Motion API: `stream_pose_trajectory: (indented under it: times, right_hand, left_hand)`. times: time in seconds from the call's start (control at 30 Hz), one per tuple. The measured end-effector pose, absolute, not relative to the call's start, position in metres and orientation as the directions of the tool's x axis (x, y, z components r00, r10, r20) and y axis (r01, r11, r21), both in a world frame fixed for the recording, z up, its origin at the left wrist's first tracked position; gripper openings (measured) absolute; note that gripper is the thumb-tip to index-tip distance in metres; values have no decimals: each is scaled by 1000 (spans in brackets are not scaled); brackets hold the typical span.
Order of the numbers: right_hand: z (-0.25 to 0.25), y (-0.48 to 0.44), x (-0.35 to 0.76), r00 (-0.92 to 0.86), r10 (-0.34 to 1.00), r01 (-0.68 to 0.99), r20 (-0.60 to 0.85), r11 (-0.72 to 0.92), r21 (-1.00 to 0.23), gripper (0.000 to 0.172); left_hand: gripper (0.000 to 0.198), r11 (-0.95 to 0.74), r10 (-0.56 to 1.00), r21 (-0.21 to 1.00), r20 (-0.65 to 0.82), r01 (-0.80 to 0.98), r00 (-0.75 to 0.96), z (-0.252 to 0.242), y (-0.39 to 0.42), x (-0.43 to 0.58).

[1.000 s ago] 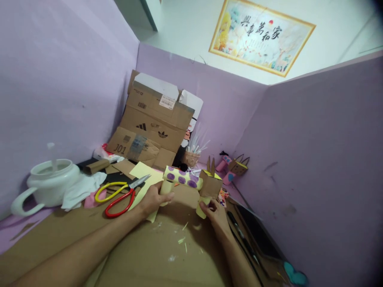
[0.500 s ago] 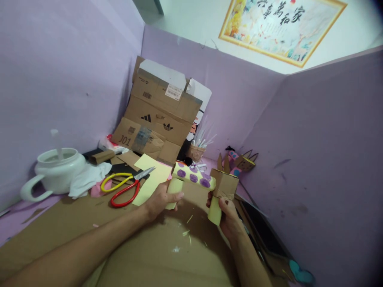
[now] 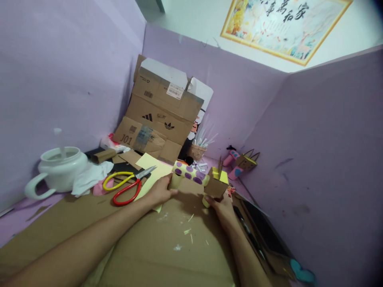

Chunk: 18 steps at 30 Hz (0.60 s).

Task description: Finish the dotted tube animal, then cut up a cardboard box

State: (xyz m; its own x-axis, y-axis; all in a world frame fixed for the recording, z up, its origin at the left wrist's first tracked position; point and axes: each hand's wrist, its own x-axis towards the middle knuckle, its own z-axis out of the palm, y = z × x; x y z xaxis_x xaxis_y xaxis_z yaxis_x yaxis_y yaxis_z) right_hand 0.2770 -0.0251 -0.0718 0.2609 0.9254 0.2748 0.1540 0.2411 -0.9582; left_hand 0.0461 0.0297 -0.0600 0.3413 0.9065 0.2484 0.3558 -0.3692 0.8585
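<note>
Between my hands is a paper-tube animal figure (image 3: 189,173). Its body is a yellow tube with purple spots, lying level, and a small cardboard box head (image 3: 216,187) with upright pointed strips sits at its right end. My left hand (image 3: 163,190) is closed around the yellow upright tube under the left end. With its fingers closed, my right hand (image 3: 222,209) grips the other yellow tube below the head; most of that tube is hidden. Scissors (image 3: 139,180) with one yellow and one red handle lie left of my left hand, beside a yellow paper sheet (image 3: 146,159).
A white pot (image 3: 61,171) stands at the left near crumpled tissue (image 3: 92,177). A flattened cardboard box (image 3: 161,107) leans on the back wall beside a small basket (image 3: 197,151) of white sticks. A pink animal figure (image 3: 243,161) sits at the back right. Paper scraps dot the cardboard mat (image 3: 161,247).
The figure has turned and tipped away from me, so the top of its head now shows yellow. Both hands have moved slightly with it, and the leg tubes show less.
</note>
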Motion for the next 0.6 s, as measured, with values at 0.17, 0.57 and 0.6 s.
stream_pose_trajectory:
  times: [0.17,0.57,0.6]
  right_hand:
    - [-80,-26,280,234,935,212,268,220,-952,40]
    - [-76,-35,279,272,939,212,209,154,-965,37]
    - [-75,-36,278,292,936,208,199,141,-968,37]
  left_hand:
    - [37,-400,910,752,258,523,325,-69,29,45]
    - [25,-363,930,536,254,763,265,-63,13,43]
    - [25,-358,932,520,249,776,263,-61,11,42]
